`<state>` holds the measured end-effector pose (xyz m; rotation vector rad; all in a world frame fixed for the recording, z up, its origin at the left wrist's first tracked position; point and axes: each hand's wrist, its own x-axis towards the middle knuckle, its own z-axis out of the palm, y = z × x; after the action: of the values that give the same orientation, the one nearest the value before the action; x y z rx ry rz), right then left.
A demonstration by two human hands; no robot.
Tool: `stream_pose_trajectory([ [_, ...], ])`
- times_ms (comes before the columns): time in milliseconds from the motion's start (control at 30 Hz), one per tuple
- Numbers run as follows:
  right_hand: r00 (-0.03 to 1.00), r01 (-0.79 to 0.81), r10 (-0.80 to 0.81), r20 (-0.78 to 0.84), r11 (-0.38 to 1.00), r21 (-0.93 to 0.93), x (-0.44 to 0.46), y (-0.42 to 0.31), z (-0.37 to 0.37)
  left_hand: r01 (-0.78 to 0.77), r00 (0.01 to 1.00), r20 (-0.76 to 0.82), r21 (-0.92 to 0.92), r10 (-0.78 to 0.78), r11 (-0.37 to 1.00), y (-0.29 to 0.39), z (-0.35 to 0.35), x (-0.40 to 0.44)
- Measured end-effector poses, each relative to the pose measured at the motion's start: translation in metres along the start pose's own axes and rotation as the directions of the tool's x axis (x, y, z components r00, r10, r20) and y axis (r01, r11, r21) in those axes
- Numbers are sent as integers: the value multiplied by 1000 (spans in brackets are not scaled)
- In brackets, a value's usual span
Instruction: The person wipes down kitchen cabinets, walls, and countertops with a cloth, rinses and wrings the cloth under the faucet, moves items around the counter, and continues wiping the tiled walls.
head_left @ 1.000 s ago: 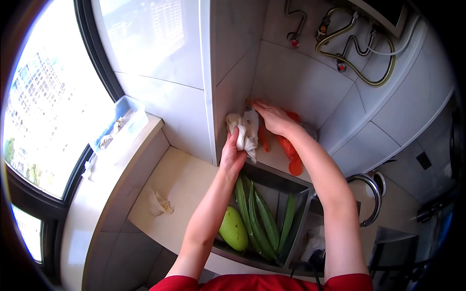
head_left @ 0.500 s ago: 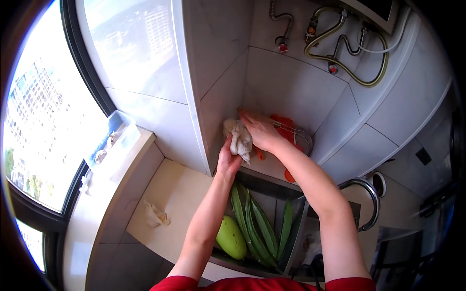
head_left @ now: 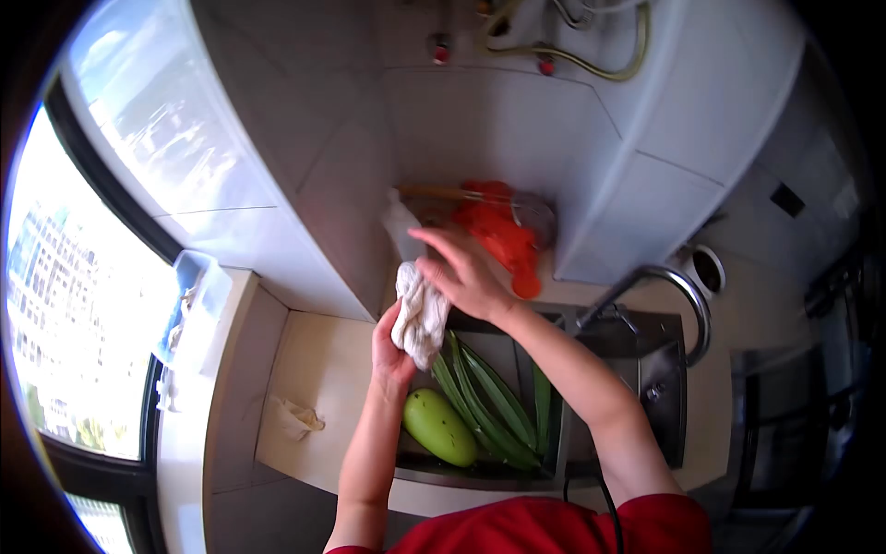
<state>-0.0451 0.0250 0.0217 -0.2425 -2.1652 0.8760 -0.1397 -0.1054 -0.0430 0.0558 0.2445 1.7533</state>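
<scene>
My left hand is closed round a bunched white cloth, held above the back left of the sink. My right hand has its fingers stretched out and the thumb apart, right beside the cloth's upper end; whether it touches the cloth I cannot tell. Below, in the left basin of the sink, lie a smooth light green gourd and several long, ridged dark green vegetables. Behind my right hand, an orange-red plastic bag sits in the corner by a wooden-handled utensil.
A curved faucet rises over the right basin, with a white container behind it. On the left counter lies a crumpled pale scrap. A clear plastic box stands on the window sill. A tiled wall edge juts out left of my hands.
Both hands have drawn back from the corner toward the sink, bringing the cloth along. The head view has shifted, so the bag and utensil in the corner show more fully.
</scene>
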Motion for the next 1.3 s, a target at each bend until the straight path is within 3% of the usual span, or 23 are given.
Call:
stream_pose_trajectory([
  [33,1000,10,-10,-27,1000,-11,-31,2,1,110,994,-28,13,-109,994,-17,-3,-12],
  [100,921,-389,340,190,836,386,-97,5,-10,287,956,-75,60,-283,956,-53,-4,-25],
  [167,731,-671,639,238,612,419,-164,-4,-32,437,895,-155,111,-419,892,-84,-9,-32],
  [267,618,-645,773,-142,602,471,-280,18,-40,651,756,-203,137,-622,746,-143,-19,-33],
  [333,483,-618,835,-264,539,573,-321,8,-68,665,743,-278,405,-609,627,-195,-50,-31],
  [367,422,-684,799,-429,591,428,-330,-1,-83,649,754,-337,516,-565,559,-224,-57,-34],
  [433,388,-764,764,-515,580,284,-343,-15,-99,693,710,-346,495,-613,524,-273,-86,-24],
  [500,685,-648,505,-525,752,-122,-350,-33,-87,562,827,-323,424,-461,711,-323,-119,-12],
  [567,692,-656,390,-607,691,-304,-363,-5,-95,580,718,323,210,-616,787,-363,-159,-1],
  [600,585,-760,497,-641,611,-219,-368,7,-115,566,807,-96,412,-583,714,-379,-104,-13],
  [633,464,-846,593,-659,516,-132,-376,20,-137,602,796,-476,558,-373,571,-394,-71,-19],
  [767,441,-850,638,-631,523,-65,-420,25,-157,550,823,-488,563,-289,617,-435,-86,-25],
  [800,528,-790,647,-550,612,-38,-424,4,-155,530,823,-469,433,-320,730,-437,-104,-20],
  [833,671,-689,548,-500,709,-148,-426,-12,-156,526,850,-264,353,-456,774,-441,-169,-3],
  [900,510,-815,657,-555,575,-68,-433,16,-179,541,805,-559,552,-201,634,-469,-107,-21],
  [933,372,-891,755,-540,454,22,-445,50,-192,446,862,-505,712,-47,543,-487,-117,-22],
  [967,366,-876,780,-507,472,94,-463,84,-199,464,821,-568,613,-51,639,-490,-69,-36],
  [1033,442,-857,708,-551,514,-27,-453,56,-197,470,822,-560,567,-101,676,-486,-72,-32],
  [1067,509,-757,705,-495,640,133,-447,33,-196,435,859,-483,515,-169,738,-478,-87,-26],
  [1100,657,-676,637,-404,735,61,-449,15,-188,404,889,-399,454,-224,794,-467,-118,-18],
  [1167,676,-684,626,-388,729,-16,-442,20,-187,444,893,-308,485,-328,753,-466,-173,-1],
  [1233,473,-839,734,-487,544,4,-442,79,-204,425,821,-544,785,175,450,-493,-109,-20],
  [1300,449,-798,754,-481,580,164,-443,73,-202,382,830,-527,775,183,503,-488,-74,-22],
])
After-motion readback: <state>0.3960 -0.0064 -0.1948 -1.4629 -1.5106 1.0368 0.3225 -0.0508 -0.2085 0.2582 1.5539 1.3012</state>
